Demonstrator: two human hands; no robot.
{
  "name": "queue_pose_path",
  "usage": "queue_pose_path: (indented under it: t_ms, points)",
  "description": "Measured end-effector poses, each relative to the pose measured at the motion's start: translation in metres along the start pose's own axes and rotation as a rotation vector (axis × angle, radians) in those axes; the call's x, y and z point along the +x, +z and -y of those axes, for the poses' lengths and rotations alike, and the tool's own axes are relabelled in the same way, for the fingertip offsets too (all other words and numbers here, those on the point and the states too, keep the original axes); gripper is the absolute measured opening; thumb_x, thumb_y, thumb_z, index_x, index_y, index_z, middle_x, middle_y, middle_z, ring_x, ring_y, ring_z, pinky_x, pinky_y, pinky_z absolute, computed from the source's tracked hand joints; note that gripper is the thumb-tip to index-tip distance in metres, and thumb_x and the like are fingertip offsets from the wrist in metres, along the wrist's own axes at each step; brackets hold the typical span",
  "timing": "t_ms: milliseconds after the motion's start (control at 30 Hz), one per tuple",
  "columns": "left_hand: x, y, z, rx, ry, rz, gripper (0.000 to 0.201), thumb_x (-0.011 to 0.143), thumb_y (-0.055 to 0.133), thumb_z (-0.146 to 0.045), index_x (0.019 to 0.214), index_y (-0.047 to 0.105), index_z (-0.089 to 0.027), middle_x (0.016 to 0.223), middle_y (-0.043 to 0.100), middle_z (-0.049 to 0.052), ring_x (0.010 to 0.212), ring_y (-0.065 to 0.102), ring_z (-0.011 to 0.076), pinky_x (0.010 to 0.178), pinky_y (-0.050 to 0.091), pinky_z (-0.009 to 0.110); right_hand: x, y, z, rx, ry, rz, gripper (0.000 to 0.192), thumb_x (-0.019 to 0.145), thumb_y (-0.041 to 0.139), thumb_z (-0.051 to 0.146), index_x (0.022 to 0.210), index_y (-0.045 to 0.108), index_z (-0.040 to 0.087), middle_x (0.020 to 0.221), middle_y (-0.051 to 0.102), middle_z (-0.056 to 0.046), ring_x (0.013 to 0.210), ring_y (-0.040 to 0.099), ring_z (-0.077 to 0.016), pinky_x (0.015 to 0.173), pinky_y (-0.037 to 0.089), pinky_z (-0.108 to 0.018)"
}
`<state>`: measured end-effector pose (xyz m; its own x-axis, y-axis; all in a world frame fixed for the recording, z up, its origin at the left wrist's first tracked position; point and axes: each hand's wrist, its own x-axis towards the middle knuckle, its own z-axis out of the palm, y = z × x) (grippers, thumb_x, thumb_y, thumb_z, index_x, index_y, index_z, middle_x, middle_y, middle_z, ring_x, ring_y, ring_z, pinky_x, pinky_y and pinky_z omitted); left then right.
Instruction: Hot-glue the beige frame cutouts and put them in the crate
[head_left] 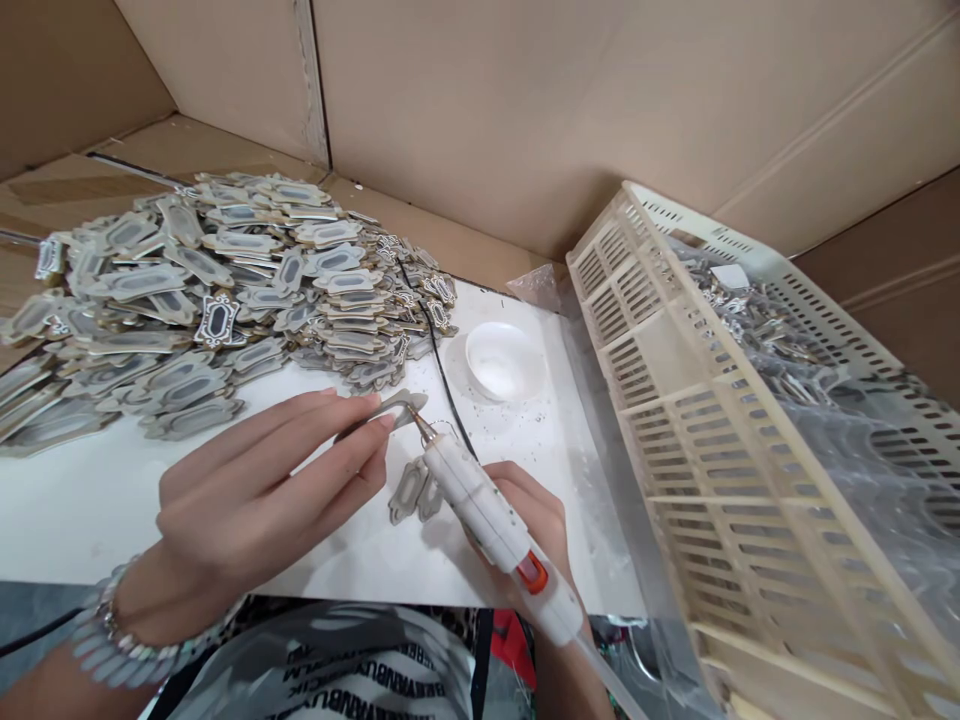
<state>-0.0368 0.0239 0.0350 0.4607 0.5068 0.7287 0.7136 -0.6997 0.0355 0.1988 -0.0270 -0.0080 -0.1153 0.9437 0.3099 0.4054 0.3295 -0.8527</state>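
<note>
Between thumb and fingers, my left hand pinches a small metal frame plate above the white table. My right hand is wrapped round a white hot glue gun with an orange switch. Its metal nozzle points up and left, and the tip meets the held plate, though I cannot tell whether it touches. Below the nozzle, two more frame plates lie on the table, partly behind the glue gun. A glue stick sticks out of the gun's rear end.
A large heap of frame plates covers the left and back. A black cord runs past a white bowl. At right stands a cream plastic basket with metal pieces and clear plastic. Cardboard walls enclose the back.
</note>
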Motion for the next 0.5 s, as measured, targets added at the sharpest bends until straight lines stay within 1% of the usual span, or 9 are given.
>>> queue_pose_path:
  t_ms: [67, 200, 300, 400, 500]
  points:
    - [0.0019, -0.0035, -0.0003, 0.014, 0.015, 0.014, 0.021, 0.089, 0.071, -0.011, 0.108, 0.068, -0.019, 0.106, 0.077, 0.006, 0.096, 0.074, 0.0217, 0.093, 0.064, 0.037, 0.0002, 0.0004, 0.0005, -0.012, 0.005, 0.0, 0.016, 0.085, 0.058, 0.01, 0.076, 0.065, 0.022, 0.088, 0.071, -0.004, 0.072, 0.064, -0.017, 0.067, 0.054, -0.03]
    - [0.0034, -0.0023, 0.0026, 0.019, 0.047, -0.041, 0.019, 0.087, 0.073, -0.011, 0.105, 0.07, -0.016, 0.104, 0.078, 0.008, 0.093, 0.075, 0.0216, 0.093, 0.064, 0.035, -0.0007, 0.0005, 0.0002, -0.018, 0.011, -0.013, 0.017, 0.086, 0.057, 0.01, 0.075, 0.064, 0.021, 0.087, 0.07, -0.004, 0.07, 0.063, -0.0166, 0.067, 0.053, -0.03]
    - [0.0041, -0.001, 0.0044, 0.005, 0.079, -0.041, 0.017, 0.087, 0.074, -0.013, 0.103, 0.072, -0.016, 0.104, 0.078, 0.008, 0.091, 0.076, 0.0221, 0.094, 0.064, 0.033, -0.0028, 0.0, 0.0, -0.024, 0.017, -0.009, 0.017, 0.086, 0.058, 0.009, 0.074, 0.064, 0.021, 0.087, 0.07, -0.003, 0.069, 0.062, -0.0163, 0.066, 0.052, -0.029]
    - [0.0031, -0.0022, 0.0051, -0.03, 0.015, -0.029, 0.018, 0.087, 0.074, -0.013, 0.104, 0.074, -0.02, 0.107, 0.078, 0.005, 0.093, 0.076, 0.0214, 0.097, 0.062, 0.031, -0.0051, 0.0003, 0.001, -0.024, 0.028, -0.009, 0.017, 0.086, 0.059, 0.01, 0.075, 0.064, 0.022, 0.085, 0.069, -0.003, 0.067, 0.061, -0.016, 0.064, 0.051, -0.029]
    - [0.0002, -0.0036, 0.0063, -0.039, -0.024, -0.038, 0.021, 0.087, 0.073, -0.014, 0.104, 0.074, -0.025, 0.107, 0.078, 0.001, 0.092, 0.076, 0.0209, 0.094, 0.064, 0.031, -0.005, 0.0013, 0.0015, -0.033, 0.04, -0.024, 0.016, 0.087, 0.06, 0.011, 0.075, 0.064, 0.022, 0.082, 0.068, -0.002, 0.063, 0.06, -0.0154, 0.061, 0.05, -0.028]
